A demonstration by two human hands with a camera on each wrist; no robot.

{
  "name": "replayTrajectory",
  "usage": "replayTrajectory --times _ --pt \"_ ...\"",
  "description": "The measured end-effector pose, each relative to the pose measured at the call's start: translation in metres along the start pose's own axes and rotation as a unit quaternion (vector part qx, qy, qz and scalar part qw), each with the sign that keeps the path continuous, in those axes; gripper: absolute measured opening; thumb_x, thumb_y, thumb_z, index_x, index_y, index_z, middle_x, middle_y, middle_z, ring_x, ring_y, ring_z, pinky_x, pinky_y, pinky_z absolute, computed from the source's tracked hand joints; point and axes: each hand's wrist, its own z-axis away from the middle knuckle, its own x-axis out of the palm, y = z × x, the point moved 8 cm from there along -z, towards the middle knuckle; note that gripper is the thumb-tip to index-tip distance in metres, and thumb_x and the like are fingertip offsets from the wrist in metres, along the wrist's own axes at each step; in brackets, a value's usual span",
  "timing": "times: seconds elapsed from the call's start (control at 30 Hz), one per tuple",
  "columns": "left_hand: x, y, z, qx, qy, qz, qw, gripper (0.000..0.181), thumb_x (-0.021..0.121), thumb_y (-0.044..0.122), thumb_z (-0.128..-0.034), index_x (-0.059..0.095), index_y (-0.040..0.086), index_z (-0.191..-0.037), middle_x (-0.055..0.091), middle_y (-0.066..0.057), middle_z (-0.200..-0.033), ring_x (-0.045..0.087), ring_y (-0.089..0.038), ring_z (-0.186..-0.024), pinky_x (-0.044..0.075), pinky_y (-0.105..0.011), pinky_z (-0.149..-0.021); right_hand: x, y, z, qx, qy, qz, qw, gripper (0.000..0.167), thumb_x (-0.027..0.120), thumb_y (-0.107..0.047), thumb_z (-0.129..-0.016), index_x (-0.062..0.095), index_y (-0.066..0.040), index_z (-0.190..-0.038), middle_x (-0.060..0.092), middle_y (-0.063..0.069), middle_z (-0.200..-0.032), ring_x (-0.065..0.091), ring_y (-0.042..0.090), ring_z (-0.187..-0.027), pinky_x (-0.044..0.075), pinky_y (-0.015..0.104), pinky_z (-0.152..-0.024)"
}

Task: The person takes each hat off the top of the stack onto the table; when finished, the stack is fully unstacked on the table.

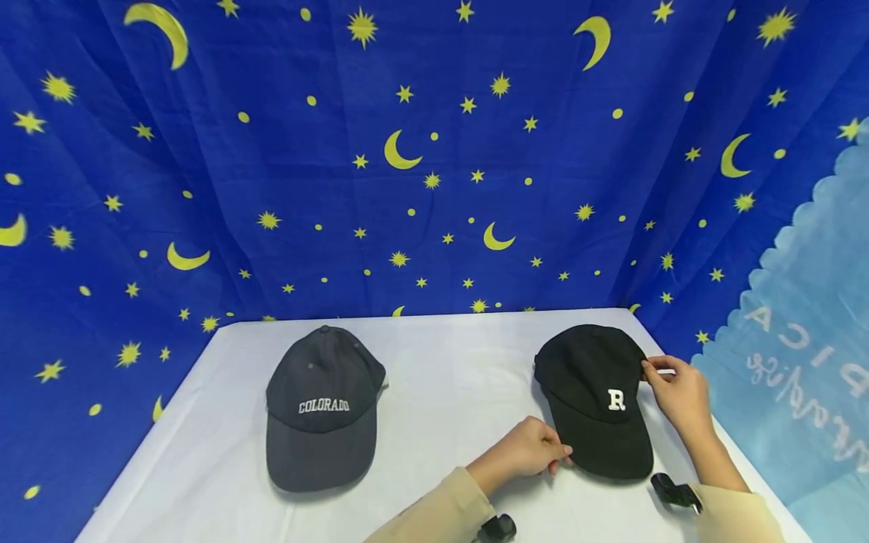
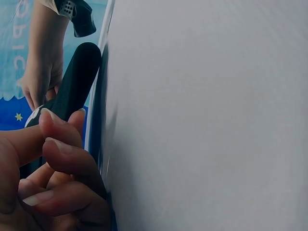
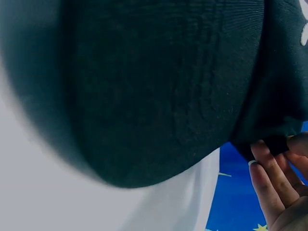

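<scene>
A black baseball cap (image 1: 589, 375) with a white letter R lies on the right of the table, its brim facing the person. My right hand (image 1: 681, 392) pinches the lower rim of the crown at the cap's right side; the right wrist view shows those fingers (image 3: 269, 180) at the fabric edge below the big dark brim (image 3: 159, 91). At the brim's left edge, my left hand (image 1: 526, 452) has its thumb and curled fingers pinching the edge. In the left wrist view, its fingers (image 2: 72, 159) partly cover the cap (image 2: 77, 82).
A dark grey cap (image 1: 322, 411) lettered COLORADO lies on the left of the white-covered table (image 1: 448, 377). Behind hangs a blue curtain (image 1: 434, 98) with yellow moons and stars. Light-blue cloth (image 1: 815, 302) with lettering hangs along the right side.
</scene>
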Motion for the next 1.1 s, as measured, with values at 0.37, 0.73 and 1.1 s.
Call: replayTrajectory --times 0.37,0.73,1.1 --pt "0.003 0.0 0.0 -0.005 0.005 -0.009 0.9999 0.03 0.071 0.016 -0.097 0.074 0.005 -0.069 0.053 0.007 -0.047 0.04 -0.004 -0.038 0.033 -0.018 -0.039 0.003 0.007 0.004 0.002 -0.01 0.015 0.9998 0.023 0.068 -0.017 -0.099 0.073 0.005 -0.102 0.075 0.023 -0.093 0.047 -0.022 -0.062 0.041 0.016 -0.056" --pt "0.0 -0.005 -0.005 -0.016 0.021 -0.025 0.9993 0.029 0.072 0.017 -0.0959 0.075 0.008 -0.069 0.052 0.007 -0.047 0.041 -0.004 -0.037 0.032 -0.019 -0.04 0.004 0.013 0.004 0.007 -0.027 0.042 0.9987 0.02 0.067 -0.013 -0.097 0.072 0.005 -0.099 0.075 0.022 -0.088 0.07 0.016 -0.065 0.043 0.026 -0.054" --pt "0.0 -0.008 -0.006 -0.021 0.02 -0.028 0.9992 0.029 0.073 0.016 -0.0954 0.074 0.008 -0.068 0.05 0.009 -0.045 0.039 -0.005 -0.037 0.032 -0.019 -0.04 0.004 0.018 0.008 0.0 -0.043 0.06 0.9973 0.016 0.066 -0.011 -0.095 0.072 0.004 -0.094 0.074 0.022 -0.088 0.07 0.024 -0.067 0.042 0.031 -0.053"
